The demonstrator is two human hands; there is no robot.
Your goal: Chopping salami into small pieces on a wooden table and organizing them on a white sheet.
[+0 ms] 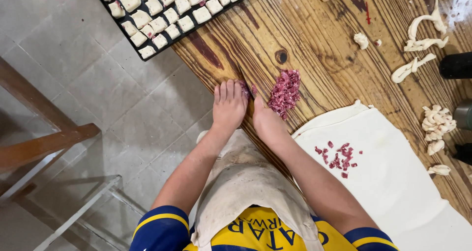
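Item 1: chopped red meat pile (284, 92), centre of frame, on the wooden worktop (314, 44). I logged it as lying just right of the hands in the frame and a little above them. Long axis ran from upper right to lower left, roughly along the worktop edge.

Item 2: right hand (265, 119). Nearer of the two; its thumb side sat just beside the lower end of the pile, touching or nearly so, I couldn't tell which. Fingers part curled, palm down. Holding nothing that I could see.

Item 3: left hand (229, 103). Flat on the worktop edge, fingers together and extended toward top of frame, not gripping. A few red bits lay at its fingertips, between the two hands. Pile was farther from this hand, w/ the right hand in between.

Item 4: rolled dough sheet (393, 182), lower right of frame, w/ a small scatter of meat bits (339, 157) on it, well apart from the main pile.

Item 5: black tray (162, 47) of filled dough squares (167, 15), upper left, overhanging the worktop edge.

Item 6: dough trimmings (436, 123), right edge and upper right.
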